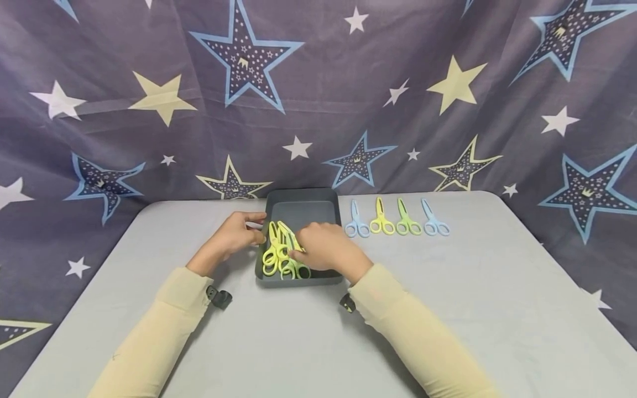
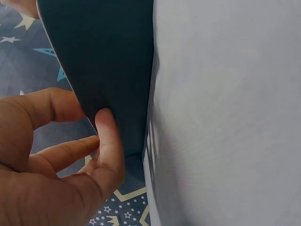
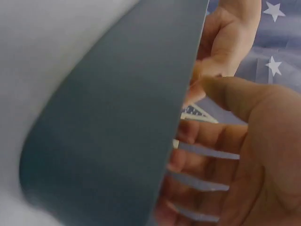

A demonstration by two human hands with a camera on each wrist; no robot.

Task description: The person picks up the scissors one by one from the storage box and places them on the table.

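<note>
center frame: left hand [image 1: 234, 235] pinches a gray tray [image 1: 306, 211] at its left wall; right hand [image 1: 325, 246] sits over yellow scissors [image 1: 275, 241] inside, grip hidden.

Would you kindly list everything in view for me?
Tray: 1, dark grey, on table
Scissors in tray: several (overlapping), yellow and green, near left part
Blue scissors: 2, light blue, ends of row right of tray
Yellow scissors: 1, yellow, row's second from left
Green scissors: 1, green, row's third from left
Table: 1, pale grey, under tray
Backdrop: 1, purple-grey, star-patterned, behind table
Wrist devices: 2, black, beside sleeves
Sleeves: 2, pale yellow, foreground
Left hand: 1, bare, pinching tray's left wall
Right hand: 1, bare, over tray's scissors
</note>
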